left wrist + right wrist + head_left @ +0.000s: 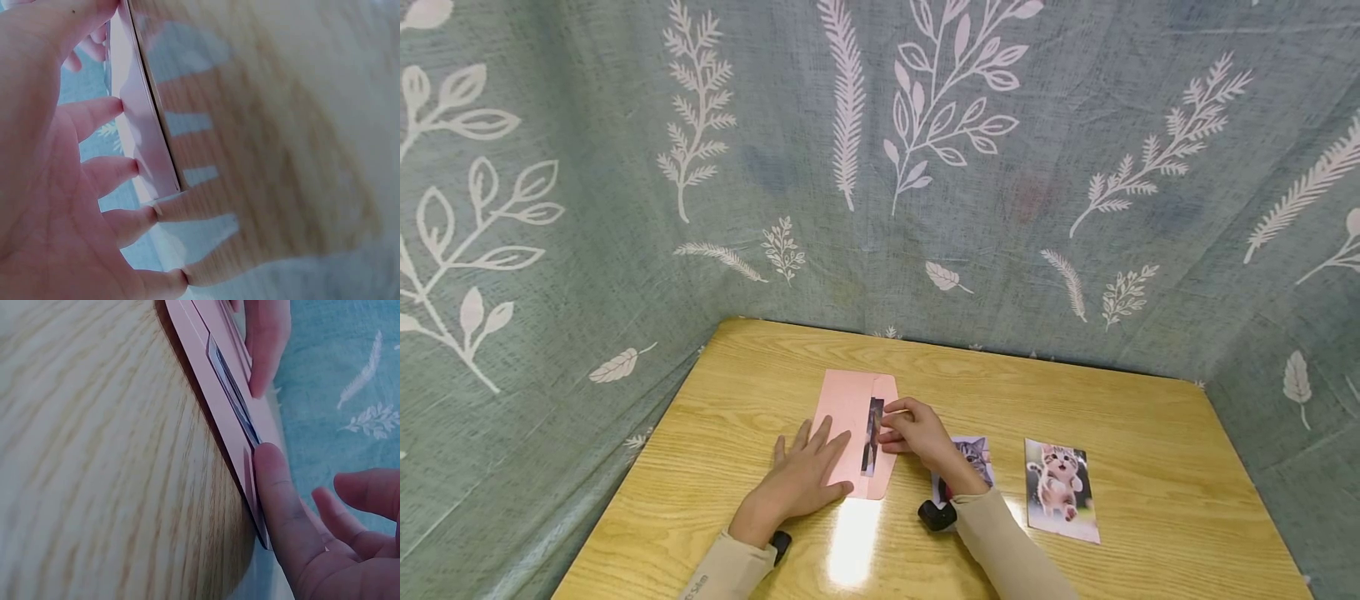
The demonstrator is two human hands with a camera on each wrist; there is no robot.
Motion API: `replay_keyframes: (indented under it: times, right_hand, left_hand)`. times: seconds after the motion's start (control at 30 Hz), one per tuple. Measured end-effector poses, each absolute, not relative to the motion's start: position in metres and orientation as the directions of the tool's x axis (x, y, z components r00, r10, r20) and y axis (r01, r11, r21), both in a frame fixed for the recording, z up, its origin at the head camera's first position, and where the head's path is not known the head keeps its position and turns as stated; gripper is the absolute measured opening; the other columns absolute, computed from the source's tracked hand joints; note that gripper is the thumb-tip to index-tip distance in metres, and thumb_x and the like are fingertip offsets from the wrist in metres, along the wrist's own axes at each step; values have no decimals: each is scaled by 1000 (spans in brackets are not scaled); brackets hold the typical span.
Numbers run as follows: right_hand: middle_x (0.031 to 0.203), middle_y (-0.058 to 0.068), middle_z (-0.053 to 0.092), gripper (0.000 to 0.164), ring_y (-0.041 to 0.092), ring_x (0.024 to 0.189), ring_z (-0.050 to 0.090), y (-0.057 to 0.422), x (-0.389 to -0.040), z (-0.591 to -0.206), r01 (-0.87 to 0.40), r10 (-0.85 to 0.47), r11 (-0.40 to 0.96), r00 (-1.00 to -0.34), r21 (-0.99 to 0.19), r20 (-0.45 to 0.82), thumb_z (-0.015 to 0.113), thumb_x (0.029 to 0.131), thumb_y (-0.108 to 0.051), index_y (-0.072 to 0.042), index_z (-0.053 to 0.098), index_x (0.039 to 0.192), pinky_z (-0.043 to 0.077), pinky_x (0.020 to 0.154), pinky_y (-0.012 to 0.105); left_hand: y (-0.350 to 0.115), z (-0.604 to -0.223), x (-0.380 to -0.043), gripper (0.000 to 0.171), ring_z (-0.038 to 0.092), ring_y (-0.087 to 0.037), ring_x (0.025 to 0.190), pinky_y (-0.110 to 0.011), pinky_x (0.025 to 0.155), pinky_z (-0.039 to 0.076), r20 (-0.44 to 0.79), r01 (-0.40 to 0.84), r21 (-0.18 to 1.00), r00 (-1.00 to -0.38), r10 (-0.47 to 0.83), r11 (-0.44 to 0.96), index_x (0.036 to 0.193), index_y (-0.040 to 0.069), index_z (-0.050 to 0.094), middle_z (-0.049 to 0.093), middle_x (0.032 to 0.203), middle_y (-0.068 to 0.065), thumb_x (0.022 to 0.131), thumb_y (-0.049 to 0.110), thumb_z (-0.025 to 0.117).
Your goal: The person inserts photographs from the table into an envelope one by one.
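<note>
A pink envelope (842, 400) lies on the wooden table with its flap side to the right. From its opening sticks a narrow dark strip of a photo (872, 437), also visible as a thin edge of the photo (231, 387) in the right wrist view. My left hand (808, 471) is spread, fingertips on the envelope's left part and the table beside it. My right hand (917, 433) reaches over the flap, fingers loosely bent and fingertips right at the photo's protruding edge. In the right wrist view one extended digit (278, 487) touches that edge.
A grey cat photo (973, 450) lies under my right wrist, partly hidden. Farther right lies a kitten photo (1060, 483). A patterned blue-green curtain (880, 208) hangs behind the wooden table (1165, 467) and around its sides.
</note>
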State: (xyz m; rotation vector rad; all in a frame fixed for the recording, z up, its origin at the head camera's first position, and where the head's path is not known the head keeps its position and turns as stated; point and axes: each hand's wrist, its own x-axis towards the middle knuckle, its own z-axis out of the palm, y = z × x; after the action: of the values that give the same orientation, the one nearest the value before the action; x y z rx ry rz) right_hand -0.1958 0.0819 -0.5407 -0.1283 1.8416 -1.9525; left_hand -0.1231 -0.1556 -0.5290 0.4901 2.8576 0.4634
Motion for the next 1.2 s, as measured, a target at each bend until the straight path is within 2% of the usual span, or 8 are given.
replay_keyframes:
  times: [0.23,0.63,1.2]
  right_hand:
    - [114,26,64,32,34,90,71,79,-195,-540,274,-376,-10,-892,-962,-250,52,104,-7,10,52,131,59,77,43]
    - [114,29,62,31,39,91,70,70,-197,-539,278,-384,-19,-889,-960,-250,52,104,-7,10,52,130,59,75,43]
    - [115,28,61,32,37,91,70,70,-199,-536,280,-403,17,-877,-960,-263,52,104,-9,10,51,130,59,76,44]
  left_hand:
    - [-156,-529,-122,80,10,-45,148,-76,107,11,-151,288,340,-923,354,895,158,23,35,18,164,-15,92,58,64]
    - [-155,-529,-122,80,11,-46,148,-77,106,11,-148,291,341,-922,357,894,158,23,35,19,164,-15,92,58,64]
    - [-156,-529,-123,80,12,-45,148,-76,106,13,-146,297,322,-923,357,899,157,23,36,20,164,-15,92,59,63]
